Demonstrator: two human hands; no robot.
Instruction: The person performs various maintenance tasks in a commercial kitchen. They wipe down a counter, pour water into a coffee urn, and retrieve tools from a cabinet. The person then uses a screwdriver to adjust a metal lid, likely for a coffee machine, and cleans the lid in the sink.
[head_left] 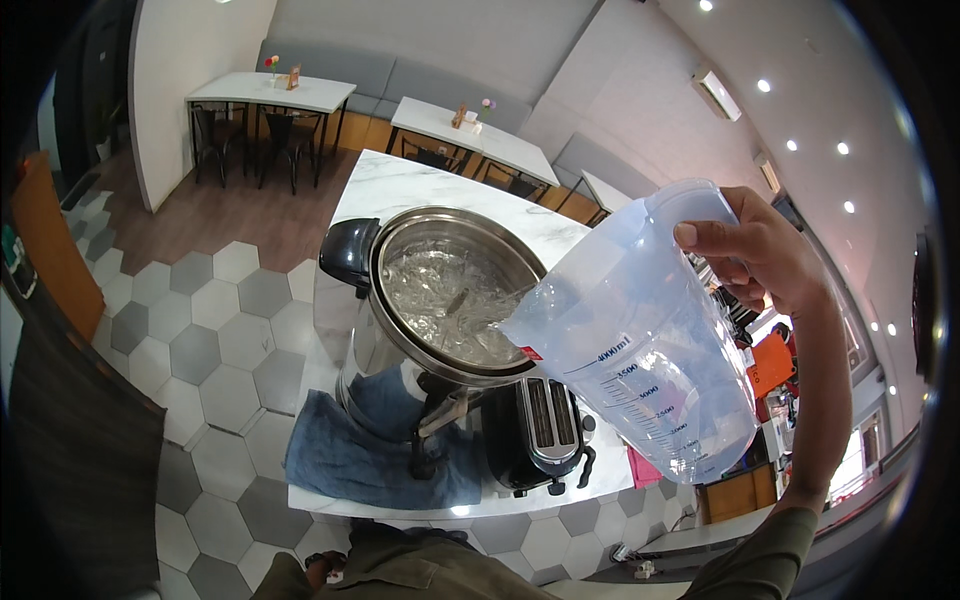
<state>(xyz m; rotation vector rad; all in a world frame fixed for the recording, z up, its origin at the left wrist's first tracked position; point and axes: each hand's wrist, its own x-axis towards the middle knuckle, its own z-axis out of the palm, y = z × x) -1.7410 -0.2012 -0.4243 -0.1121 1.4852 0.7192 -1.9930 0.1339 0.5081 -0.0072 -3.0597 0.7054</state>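
My right hand [760,245] is closed round the handle of a large translucent plastic measuring jug [640,340]. The jug is tipped to the left, its spout at the near right rim of a steel hot-water urn [375,345]. Clear water [450,300] in the urn is churned and splashing. A black side handle [350,252] sticks out on the urn's left, and a tap [430,425] on its front hangs over a blue cloth [370,465]. Down at the lower edge is my left hand [322,568], small and dark beside my body; its fingers are not clear.
A black and steel toaster [545,430] stands right of the urn on the white marbled counter [395,185]. Beyond are white tables [270,92] with chairs and a grey bench. Grey and white hexagon tiles [225,345] cover the floor at left.
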